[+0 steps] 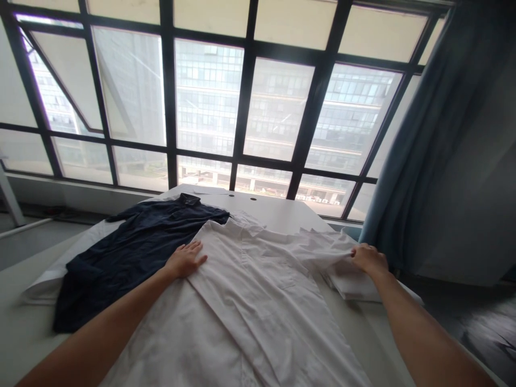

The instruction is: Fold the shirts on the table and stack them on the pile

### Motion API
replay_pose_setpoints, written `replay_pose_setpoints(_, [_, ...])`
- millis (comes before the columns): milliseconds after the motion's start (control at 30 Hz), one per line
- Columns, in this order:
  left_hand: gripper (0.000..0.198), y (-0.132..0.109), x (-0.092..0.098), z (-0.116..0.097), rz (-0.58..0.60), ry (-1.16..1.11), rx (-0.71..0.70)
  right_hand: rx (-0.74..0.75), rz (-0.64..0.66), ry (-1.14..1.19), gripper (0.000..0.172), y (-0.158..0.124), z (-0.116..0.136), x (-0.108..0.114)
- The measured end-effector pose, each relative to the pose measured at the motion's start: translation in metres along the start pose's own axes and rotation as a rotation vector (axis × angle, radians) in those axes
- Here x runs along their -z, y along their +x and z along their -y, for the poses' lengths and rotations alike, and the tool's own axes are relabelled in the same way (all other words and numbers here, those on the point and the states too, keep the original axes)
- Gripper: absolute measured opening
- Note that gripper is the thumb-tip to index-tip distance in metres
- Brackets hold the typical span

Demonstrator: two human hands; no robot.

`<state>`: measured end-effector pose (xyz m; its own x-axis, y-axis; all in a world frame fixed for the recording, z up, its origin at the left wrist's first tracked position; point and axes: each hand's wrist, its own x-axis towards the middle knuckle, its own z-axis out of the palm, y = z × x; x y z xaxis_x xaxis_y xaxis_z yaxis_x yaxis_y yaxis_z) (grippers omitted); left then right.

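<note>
A white shirt (258, 285) lies spread over the table in front of me, its collar end toward the window and its lower part running out of view below. My left hand (187, 259) rests flat on the shirt's left shoulder area, fingers stretched out. On the other side, my right hand (368, 259) is closed around the white shirt's sleeve, which is drawn out to the right. A dark navy shirt (141, 252) lies to the left, beside and partly under the white one, with its collar at the far end.
The white table (282, 212) reaches toward a large window with dark frames (169, 107). Folded white cloth (350, 287) lies under the sleeve at right. More white cloth (52, 282) shows beneath the navy shirt. A blue curtain (419, 140) hangs at right.
</note>
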<state>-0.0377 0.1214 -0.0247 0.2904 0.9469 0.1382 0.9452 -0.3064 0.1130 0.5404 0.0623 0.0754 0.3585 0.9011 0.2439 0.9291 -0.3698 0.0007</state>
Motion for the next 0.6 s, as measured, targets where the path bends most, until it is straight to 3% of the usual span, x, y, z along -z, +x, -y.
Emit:
replay_pose_setpoints(100, [0.056, 0.001, -0.001, 0.001, -0.007, -0.005, 0.011, 0.02, -0.097, 0.044, 0.034, 0.006, 0.033, 0.034])
replay_pose_setpoints(167, [0.056, 0.001, 0.0, 0.0, -0.008, -0.009, 0.013, 0.111, -0.156, 0.172, 0.033, -0.001, 0.066, 0.055])
replay_pose_setpoints(233, [0.055, 0.0, 0.002, -0.002, 0.0, -0.008, 0.012, 0.355, -0.081, 0.388, 0.032, -0.014, 0.096, 0.068])
replay_pose_setpoints(300, [0.055, -0.002, 0.004, -0.003, 0.009, -0.001, 0.013, 0.54, 0.079, 0.54, 0.048, -0.03, 0.114, 0.069])
replay_pose_setpoints(400, [0.056, -0.004, 0.005, -0.004, 0.012, 0.006, 0.021, 0.551, 0.403, 0.539, 0.073, -0.052, 0.11, 0.053])
replay_pose_setpoints(500, [0.055, -0.005, 0.006, -0.004, 0.005, -0.004, 0.015, 0.527, 0.677, 0.447, 0.077, -0.072, 0.088, 0.029])
replay_pose_setpoints(600, [0.053, -0.006, 0.005, -0.007, -0.023, -0.017, 0.01, 0.556, 0.636, 0.403, 0.07, -0.097, 0.075, 0.009])
